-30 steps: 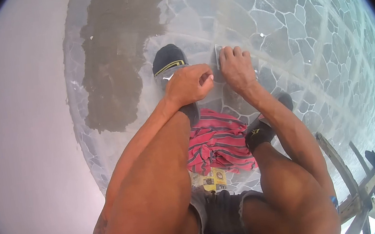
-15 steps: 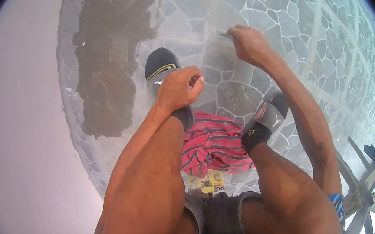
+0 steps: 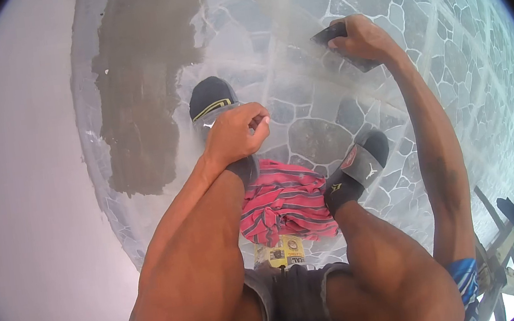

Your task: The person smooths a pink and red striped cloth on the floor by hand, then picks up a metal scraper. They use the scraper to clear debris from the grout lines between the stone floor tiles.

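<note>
My right hand grips a dark, flat, roughly rectangular piece, held over the stone-patterned floor. Its kind is not clear; one dark corner sticks out past the fingers and another edge shows below the hand. My left hand is loosely curled in front of my left shin, just above the slide sandal on that foot. I see nothing inside its fingers, and its wrist rests near my knee. Between my feet lies a crumpled pink cloth with dark stripes.
A wet-looking grey-brown patch covers the floor at the left, beside a pale wall. A yellow printed packet lies behind the cloth. My slide sandals flank the cloth. Wooden framing stands at the lower right.
My right hand has moved slightly up and right. The dark piece, earlier seen nearly edge-on, now shows its flat face. My left hand stays curled, with the view shifted slightly.
</note>
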The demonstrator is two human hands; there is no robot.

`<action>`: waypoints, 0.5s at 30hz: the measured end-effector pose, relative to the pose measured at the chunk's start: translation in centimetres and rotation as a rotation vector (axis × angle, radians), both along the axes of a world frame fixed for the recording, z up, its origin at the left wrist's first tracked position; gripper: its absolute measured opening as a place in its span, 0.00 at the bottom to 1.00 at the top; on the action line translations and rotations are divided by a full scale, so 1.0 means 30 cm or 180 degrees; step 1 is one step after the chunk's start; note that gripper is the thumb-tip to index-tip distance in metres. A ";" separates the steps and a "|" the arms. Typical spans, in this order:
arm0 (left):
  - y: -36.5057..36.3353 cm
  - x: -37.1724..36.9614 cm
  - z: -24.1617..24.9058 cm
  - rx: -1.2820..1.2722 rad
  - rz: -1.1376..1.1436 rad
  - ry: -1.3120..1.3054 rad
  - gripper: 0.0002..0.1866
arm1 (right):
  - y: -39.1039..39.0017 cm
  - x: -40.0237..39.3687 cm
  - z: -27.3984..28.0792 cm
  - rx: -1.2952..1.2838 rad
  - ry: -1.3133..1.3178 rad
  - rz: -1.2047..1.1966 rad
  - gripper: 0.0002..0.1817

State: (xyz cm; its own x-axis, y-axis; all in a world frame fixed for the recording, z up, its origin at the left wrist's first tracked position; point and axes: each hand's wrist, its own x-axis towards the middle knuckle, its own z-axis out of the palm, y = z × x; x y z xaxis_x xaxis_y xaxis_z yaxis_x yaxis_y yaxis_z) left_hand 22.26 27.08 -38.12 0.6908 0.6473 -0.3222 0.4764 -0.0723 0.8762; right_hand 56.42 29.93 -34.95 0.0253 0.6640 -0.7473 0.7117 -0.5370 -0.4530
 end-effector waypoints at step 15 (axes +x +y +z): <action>0.011 0.006 0.007 0.0019 -0.0055 -0.0018 0.04 | -0.096 -0.044 -0.176 0.1002 -0.0186 0.1034 0.13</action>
State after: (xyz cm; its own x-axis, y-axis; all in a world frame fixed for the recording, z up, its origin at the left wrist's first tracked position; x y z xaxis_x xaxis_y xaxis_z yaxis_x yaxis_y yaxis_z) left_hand 22.44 27.41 -37.92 0.7037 0.6372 -0.3143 0.4701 -0.0858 0.8785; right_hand 55.11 27.04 -40.22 -0.1857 0.8391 -0.5113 0.8497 -0.1242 -0.5125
